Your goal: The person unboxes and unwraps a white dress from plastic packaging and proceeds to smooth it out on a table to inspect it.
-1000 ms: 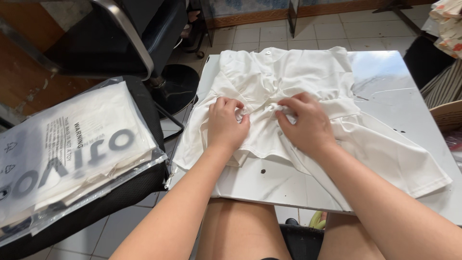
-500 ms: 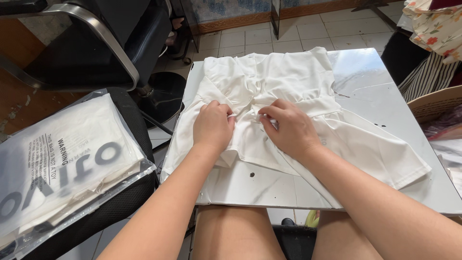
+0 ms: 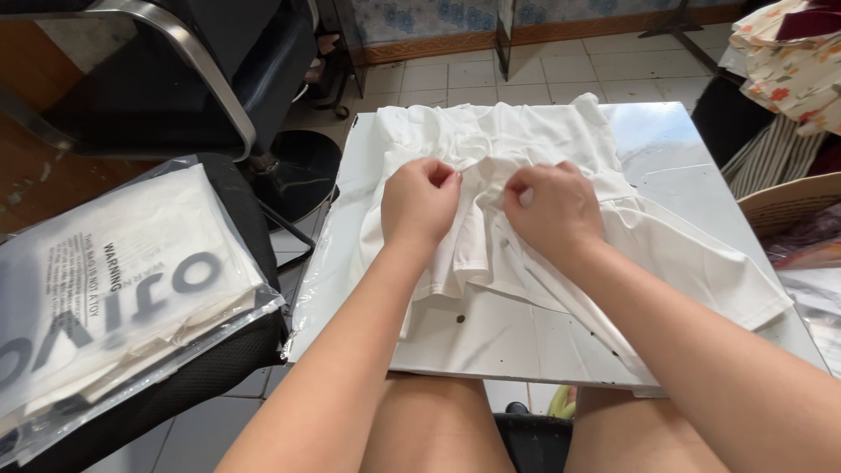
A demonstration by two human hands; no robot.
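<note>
A white garment (image 3: 526, 149) lies spread over a small white table (image 3: 491, 333) in front of me. My left hand (image 3: 419, 203) rests on its middle with the fingers curled, pinching a fold of the fabric. My right hand (image 3: 554, 208) sits a little to the right, fingers also bunched on the cloth near the same fold. The two hands are close together but apart. The garment's lower part (image 3: 701, 271) fans out toward the right front edge of the table.
A clear plastic bag with a folded white cloth (image 3: 114, 289) lies on a black chair at the left. Another black chair (image 3: 219, 79) stands behind it. A wicker basket (image 3: 788, 210) and floral fabric (image 3: 788, 61) are at the right. Tiled floor lies beyond.
Both hands have moved slightly up the garment and a little apart, still gripping the fabric. The view has shifted a bit.
</note>
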